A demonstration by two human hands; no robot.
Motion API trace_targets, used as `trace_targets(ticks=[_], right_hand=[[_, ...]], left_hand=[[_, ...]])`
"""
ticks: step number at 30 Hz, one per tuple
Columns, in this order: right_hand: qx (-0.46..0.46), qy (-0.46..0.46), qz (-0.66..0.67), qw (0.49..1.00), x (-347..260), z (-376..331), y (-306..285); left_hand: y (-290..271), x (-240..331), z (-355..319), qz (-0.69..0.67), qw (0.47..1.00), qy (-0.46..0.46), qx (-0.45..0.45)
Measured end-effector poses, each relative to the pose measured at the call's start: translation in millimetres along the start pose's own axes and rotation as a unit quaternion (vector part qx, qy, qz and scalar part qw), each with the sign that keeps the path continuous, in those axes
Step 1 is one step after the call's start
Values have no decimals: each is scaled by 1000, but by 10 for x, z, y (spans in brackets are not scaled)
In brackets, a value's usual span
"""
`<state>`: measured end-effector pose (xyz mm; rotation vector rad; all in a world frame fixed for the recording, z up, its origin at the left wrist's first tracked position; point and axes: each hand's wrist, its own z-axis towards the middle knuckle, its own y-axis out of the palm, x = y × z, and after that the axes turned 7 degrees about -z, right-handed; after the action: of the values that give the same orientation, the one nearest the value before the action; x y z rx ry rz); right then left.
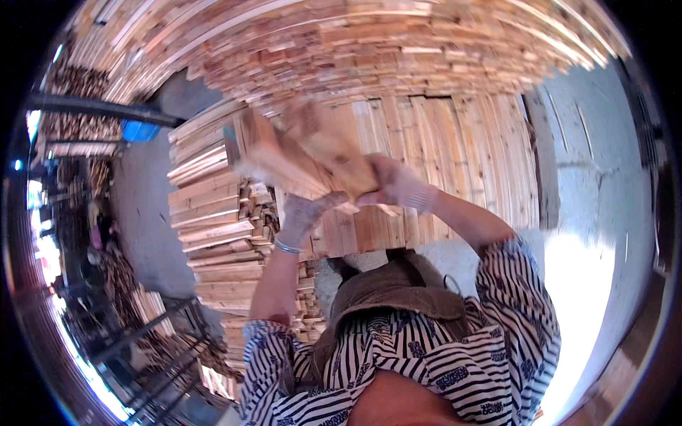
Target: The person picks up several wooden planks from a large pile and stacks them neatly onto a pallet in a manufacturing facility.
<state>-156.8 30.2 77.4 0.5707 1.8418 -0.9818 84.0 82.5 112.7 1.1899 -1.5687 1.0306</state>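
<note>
Several short wooden boards [334,153], blurred by motion, are held in front of me above a layer of planks. My left hand [305,216], in a pale work glove, is closed around their near left side. Their near right end is gripped by my right hand [398,186], gloved too. The boards point away to the far left, and some of my fingers are hidden behind them. Below them, planks [469,156] lie side by side in a flat row.
A high stack of boards [383,57] spans the far side. More boards [213,206] are piled to the left of my hands. A dark metal bar [106,106] and a blue container [141,130] are at far left. A grey beam [543,163] edges the plank row on the right.
</note>
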Motion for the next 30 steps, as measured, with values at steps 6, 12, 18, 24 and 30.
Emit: trace_targets(ticks=[6,12,18,24,30], right_hand=[[122,156,-235,952,534,-576,-1380],[62,195,-478,854,1655,-1054,-1733],[6,175,-475,862,2674,-1007,-1490],[-34,172,-409,896,2625,-842,-1675],[-19,185,-540,821,2645,-732,-2566]], left_hand=[[-137,480,982,381,920,70,55],[232,-470,1925,587,802,109,40],[309,-1887,2899,655,748,85,53],[23,-2292,3178,604,791,80,-51],[256,-1587,3175,654,753,1,-69]])
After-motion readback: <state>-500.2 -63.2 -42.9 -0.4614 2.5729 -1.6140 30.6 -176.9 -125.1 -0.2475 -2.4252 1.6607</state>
